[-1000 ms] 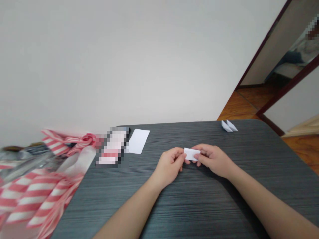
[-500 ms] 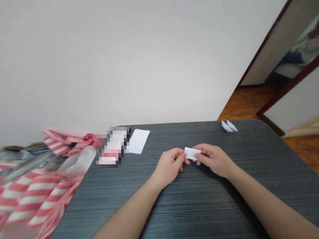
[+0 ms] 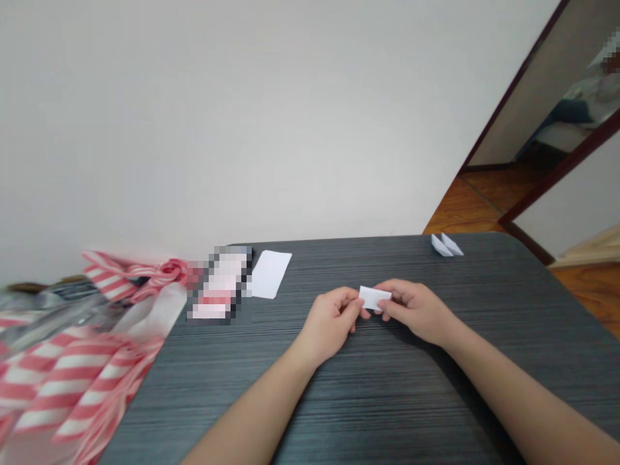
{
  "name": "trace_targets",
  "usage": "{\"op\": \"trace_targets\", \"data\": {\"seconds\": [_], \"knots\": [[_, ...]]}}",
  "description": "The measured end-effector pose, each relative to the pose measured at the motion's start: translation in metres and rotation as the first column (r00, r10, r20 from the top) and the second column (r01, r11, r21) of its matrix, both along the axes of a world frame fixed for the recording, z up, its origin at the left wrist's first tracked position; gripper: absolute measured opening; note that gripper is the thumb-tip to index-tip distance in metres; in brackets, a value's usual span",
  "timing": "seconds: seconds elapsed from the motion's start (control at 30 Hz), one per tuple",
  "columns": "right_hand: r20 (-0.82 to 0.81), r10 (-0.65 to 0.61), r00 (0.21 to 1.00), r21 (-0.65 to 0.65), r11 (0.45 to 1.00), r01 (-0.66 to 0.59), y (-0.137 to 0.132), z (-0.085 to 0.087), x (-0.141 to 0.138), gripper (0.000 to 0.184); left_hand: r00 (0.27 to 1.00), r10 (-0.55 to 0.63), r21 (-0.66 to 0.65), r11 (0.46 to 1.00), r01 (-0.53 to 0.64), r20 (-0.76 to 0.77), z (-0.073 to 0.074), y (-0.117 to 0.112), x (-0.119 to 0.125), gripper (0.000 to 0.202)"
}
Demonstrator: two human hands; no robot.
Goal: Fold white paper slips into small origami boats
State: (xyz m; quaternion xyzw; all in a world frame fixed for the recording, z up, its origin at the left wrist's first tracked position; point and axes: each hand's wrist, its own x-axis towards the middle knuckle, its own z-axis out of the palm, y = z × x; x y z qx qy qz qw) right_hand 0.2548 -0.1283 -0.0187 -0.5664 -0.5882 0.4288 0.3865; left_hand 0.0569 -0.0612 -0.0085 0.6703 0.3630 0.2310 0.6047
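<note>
Between my two hands is a small folded piece of white paper (image 3: 372, 298), held just above the dark wood-grain table (image 3: 339, 400). My left hand (image 3: 334, 323) pinches its left edge with thumb and fingertips. On the right side, my right hand (image 3: 415, 311) grips it, thumb on top and fingers behind, partly hidden. Two folded white paper pieces (image 3: 446, 245) stand side by side near the table's far right edge. A flat stack or sheet of white paper (image 3: 271, 275) lies at the far left.
Beside the white paper lies a blurred-out phone-like object (image 3: 220, 284). Red-and-white striped cloth or bags (image 3: 77, 374) are heaped left of the table. A white wall (image 3: 271, 129) rises behind it. At the right, a doorway shows wooden floor (image 3: 489, 194) and a partly visible person.
</note>
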Motion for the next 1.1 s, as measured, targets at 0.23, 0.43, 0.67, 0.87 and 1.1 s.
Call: {"op": "trace_targets", "data": {"seconds": [0.23, 0.43, 0.67, 0.87, 1.1], "knots": [[0.166, 0.02, 0.986, 0.099, 0.994, -0.037, 0.001, 0.01, -0.001, 0.021, 0.994, -0.061, 0.138, 0.988, 0.074, -0.093, 0.007, -0.002, -0.002, 0.025], [0.252, 0.047, 0.967, 0.209, 0.973, -0.102, 0.004, 0.016, -0.004, 0.02, 0.977, -0.152, 0.327, 0.925, 0.195, -0.152, 0.007, -0.002, -0.003, 0.027], [0.287, 0.043, 0.957, 0.238, 0.964, -0.115, 0.004, 0.021, -0.006, 0.024, 0.971, -0.169, 0.35, 0.911, 0.219, -0.169, 0.008, -0.003, -0.003, 0.028], [0.272, 0.032, 0.962, 0.231, 0.968, -0.098, 0.004, 0.022, -0.007, 0.024, 0.968, -0.165, 0.345, 0.912, 0.223, -0.19, 0.009, -0.004, -0.004, 0.028], [0.279, 0.03, 0.96, 0.212, 0.973, -0.092, 0.003, 0.023, -0.006, 0.027, 0.966, -0.154, 0.337, 0.916, 0.219, -0.21, 0.011, -0.003, -0.004, 0.029]]}}
